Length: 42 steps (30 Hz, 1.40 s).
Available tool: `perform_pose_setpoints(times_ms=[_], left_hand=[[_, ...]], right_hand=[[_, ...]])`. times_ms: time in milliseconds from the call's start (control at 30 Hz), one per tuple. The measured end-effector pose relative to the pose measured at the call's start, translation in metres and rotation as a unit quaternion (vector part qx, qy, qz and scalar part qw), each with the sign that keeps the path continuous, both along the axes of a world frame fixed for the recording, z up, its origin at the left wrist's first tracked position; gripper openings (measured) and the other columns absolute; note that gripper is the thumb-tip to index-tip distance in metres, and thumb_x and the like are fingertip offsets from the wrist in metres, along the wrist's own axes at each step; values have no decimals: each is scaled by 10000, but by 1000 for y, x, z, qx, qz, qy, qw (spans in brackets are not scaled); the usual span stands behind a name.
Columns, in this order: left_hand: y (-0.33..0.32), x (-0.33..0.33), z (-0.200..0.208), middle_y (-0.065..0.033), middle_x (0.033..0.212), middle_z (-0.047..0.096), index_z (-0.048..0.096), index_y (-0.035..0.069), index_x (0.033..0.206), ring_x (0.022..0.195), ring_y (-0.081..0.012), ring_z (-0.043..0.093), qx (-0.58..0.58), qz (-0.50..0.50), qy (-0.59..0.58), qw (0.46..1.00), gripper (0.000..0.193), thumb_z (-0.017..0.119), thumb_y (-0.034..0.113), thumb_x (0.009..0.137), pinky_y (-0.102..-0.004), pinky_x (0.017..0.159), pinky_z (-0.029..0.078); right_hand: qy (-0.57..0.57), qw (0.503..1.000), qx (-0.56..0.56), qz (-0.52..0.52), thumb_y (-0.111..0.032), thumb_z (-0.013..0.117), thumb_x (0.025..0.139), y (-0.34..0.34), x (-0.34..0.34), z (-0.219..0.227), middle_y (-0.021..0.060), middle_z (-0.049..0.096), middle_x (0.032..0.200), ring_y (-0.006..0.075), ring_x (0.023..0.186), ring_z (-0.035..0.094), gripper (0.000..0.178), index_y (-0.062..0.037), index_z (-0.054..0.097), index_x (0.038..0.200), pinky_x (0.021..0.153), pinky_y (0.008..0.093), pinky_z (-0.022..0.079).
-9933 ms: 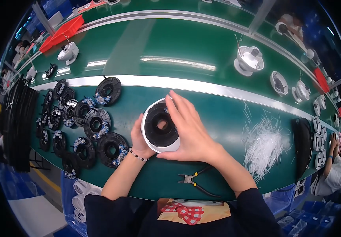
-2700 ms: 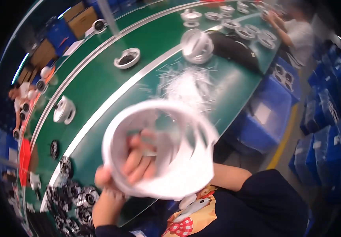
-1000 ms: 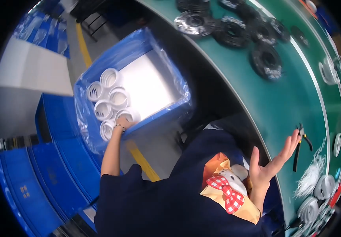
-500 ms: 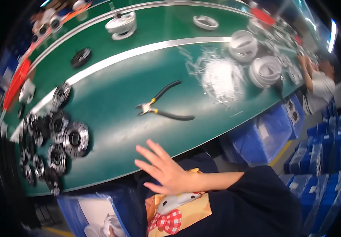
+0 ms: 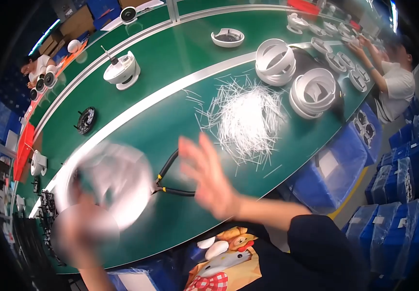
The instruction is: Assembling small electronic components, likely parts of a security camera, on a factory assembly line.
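Note:
My left hand, smeared by motion, grips a white round plastic housing above the left part of the bench. The housing is also blurred, and it covers much of the bench beneath it. My right hand has its fingers stretched out and apart and holds nothing. It hovers over the spread handles of black-handled cutting pliers and hides part of them. The pliers' jaws lie beside the housing's right edge. Beyond my right hand lies a loose heap of thin white plastic strips.
Stacked white ring housings stand right of the strips. Black round parts crowd the far left. On the far green belt sit a white assembly and a white ring. A co-worker works at right, beside blue bins.
My left hand has come into view with the white housing. My right hand has moved up over the pliers' handles. The whole view has shifted.

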<state>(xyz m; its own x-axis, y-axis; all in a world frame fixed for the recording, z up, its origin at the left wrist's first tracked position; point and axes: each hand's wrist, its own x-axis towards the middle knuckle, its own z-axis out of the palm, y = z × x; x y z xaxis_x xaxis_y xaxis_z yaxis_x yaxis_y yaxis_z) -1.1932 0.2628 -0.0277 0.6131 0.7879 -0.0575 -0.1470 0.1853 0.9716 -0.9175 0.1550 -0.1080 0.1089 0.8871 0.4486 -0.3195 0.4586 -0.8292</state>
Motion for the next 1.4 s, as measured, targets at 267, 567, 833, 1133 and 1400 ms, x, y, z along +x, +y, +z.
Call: perform_pose_setpoints(times_ms=[267, 567, 833, 1133, 1400], left_hand=[[117, 300, -53, 22, 732, 470, 413, -77, 1144, 642, -104, 443, -306, -278, -471, 779, 640, 635, 383, 759, -380, 1005, 261], [148, 330, -86, -121, 1102, 530, 436, 20, 1167, 1035, -230, 493, -189, -111, -184, 958, 425, 344, 352, 919, -391, 952, 346], [171, 350, -136, -97, 866, 607, 583, -34, 927, 783, -150, 540, 91, 151, 129, 976, 269, 432, 174, 848, -282, 700, 418], [245, 109, -124, -122, 1137, 496, 447, 132, 1192, 986, -313, 509, 557, 300, 568, 525, 556, 588, 114, 654, -493, 839, 386], [167, 27, -104, -99, 1022, 522, 469, 135, 1168, 900, -268, 555, 525, 95, 616, 580, 399, 550, 172, 779, -404, 703, 465]], right_hand=[[269, 945, -124, 136, -588, 363, 819, 129, 158, 32, 56, 449, 1216, 193, 1087, 442, 679, -83, 346, 1272, 901, 381, 363], [206, 958, -189, -56, -507, 426, 841, 161, 196, 4, 71, 454, 1235, 223, 1136, 423, 589, -91, 380, 1255, 943, 381, 338], [-18, 912, -267, -310, -346, 534, 827, 173, 221, -20, 184, 312, 1317, 245, 1184, 360, 728, 59, 171, 1311, 979, 315, 281], [-238, 903, 51, -353, -21, 439, 791, 64, 136, 38, 186, 206, 1368, 312, 1266, 220, 649, -18, 96, 1342, 1032, 439, 151], [-343, 897, 140, -243, -119, 497, 723, 53, 63, 44, 232, 186, 1368, 358, 1270, 196, 719, 8, 134, 1332, 1023, 480, 146]])
